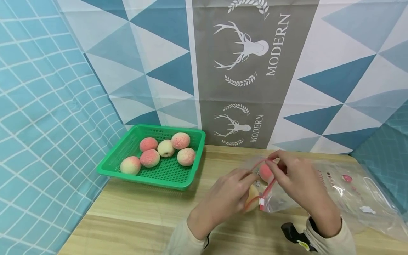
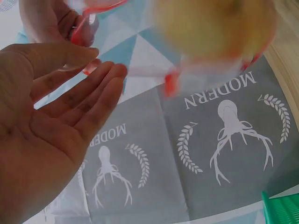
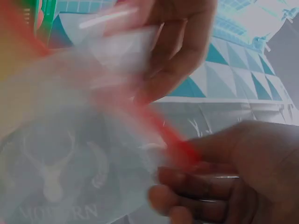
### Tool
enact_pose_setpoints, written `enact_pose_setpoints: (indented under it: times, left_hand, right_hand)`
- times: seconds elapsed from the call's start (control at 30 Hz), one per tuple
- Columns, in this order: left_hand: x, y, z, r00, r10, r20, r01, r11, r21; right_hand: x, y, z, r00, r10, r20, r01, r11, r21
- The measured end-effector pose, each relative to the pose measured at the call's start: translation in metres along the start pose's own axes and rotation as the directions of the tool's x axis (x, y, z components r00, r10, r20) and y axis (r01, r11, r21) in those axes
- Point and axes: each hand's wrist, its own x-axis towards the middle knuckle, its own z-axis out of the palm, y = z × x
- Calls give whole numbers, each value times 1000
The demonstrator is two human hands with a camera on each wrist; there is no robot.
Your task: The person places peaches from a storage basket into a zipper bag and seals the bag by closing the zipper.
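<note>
Both hands are at the mouth of a clear zip bag (image 1: 280,201) with a red closure strip. My left hand (image 1: 227,193) pinches the strip's left part between thumb and forefinger; its other fingers extend in the left wrist view. My right hand (image 1: 298,179) pinches the strip's far right part, also seen in the right wrist view. A pinkish-red peach (image 1: 265,172) shows behind the strip, and a yellowish peach (image 1: 253,194) is beside the left fingers, partly hidden. A white-and-red slider (image 1: 261,203) sits at the strip's near end. Both wrist views are blurred around the bag.
A green plastic basket (image 1: 149,180) with several pink and cream peaches (image 1: 149,158) stands left on the wooden table (image 1: 137,216). More clear printed plastic bags (image 1: 350,198) lie at the right. Patterned cloth (image 1: 236,88) hangs behind the table, with blue-tiled cloth (image 1: 41,106) on the left.
</note>
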Motion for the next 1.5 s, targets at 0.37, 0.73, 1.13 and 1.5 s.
enact_pose_setpoints:
  times: [0.37, 0.73, 1.13, 1.5]
  left_hand:
    - [-2, -5, 3, 999, -30, 32, 29, 998, 55]
    - [-3, -11, -5, 995, -94, 43, 91, 994, 61]
    - [-9, -32, -12, 988, -138, -75, 137, 990, -13]
    - [-17, -55, -22, 968, -216, -126, 211, 976, -52]
  right_hand:
    - [-1, -1, 3, 997, -3, -79, 2, 1000, -16]
    - [3, 4, -2, 987, -16, -161, 12, 999, -30]
    - [2, 6, -5, 986, 17, -167, -20, 1000, -21]
    - [3, 6, -4, 987, 17, -161, -20, 1000, -21]
